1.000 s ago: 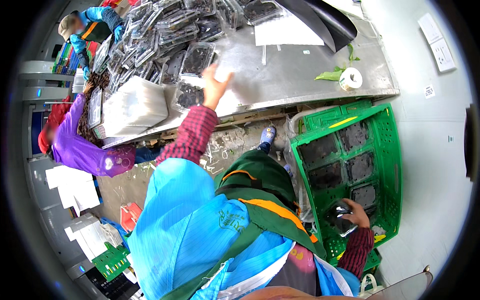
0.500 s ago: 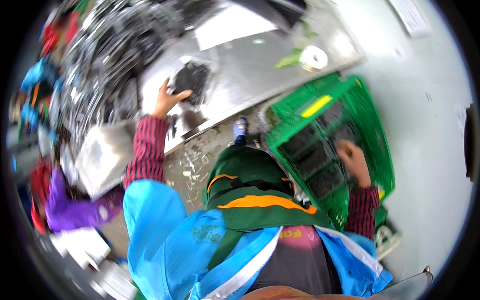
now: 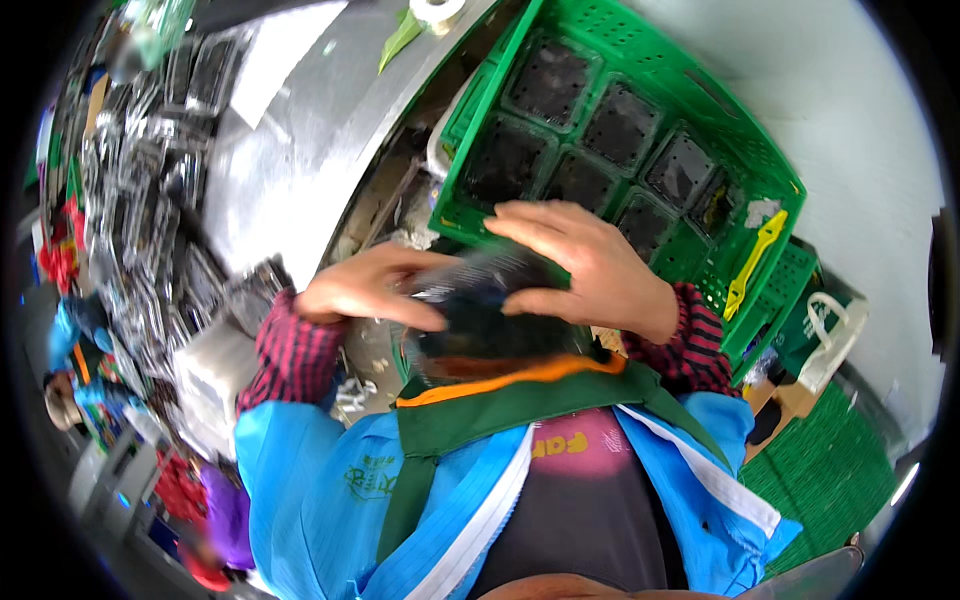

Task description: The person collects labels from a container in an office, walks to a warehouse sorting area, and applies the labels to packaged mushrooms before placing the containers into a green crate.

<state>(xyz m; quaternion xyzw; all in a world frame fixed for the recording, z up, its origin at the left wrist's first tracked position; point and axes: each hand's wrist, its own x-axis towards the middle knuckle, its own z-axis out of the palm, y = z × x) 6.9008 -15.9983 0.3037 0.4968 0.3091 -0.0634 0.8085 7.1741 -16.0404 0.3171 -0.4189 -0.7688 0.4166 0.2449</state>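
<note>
Container (image 3: 490, 325) is off the table (image 3: 290, 150) now, gripped between your left hand (image 3: 372, 287) and right hand (image 3: 595, 268), so neither's free lol

A two-handed grip is formed before the chest (image 3: 570, 490). The left hand (image 3: 375, 286) is curved along the grip's left side; the right hand (image 3: 598, 265) is spread over its right, the fingers (image 3: 535, 222) extended across the far side and the thumb (image 3: 540, 303) placed nearer the body. Both forearms (image 3: 290, 355) are angled inward toward the grip.
</note>
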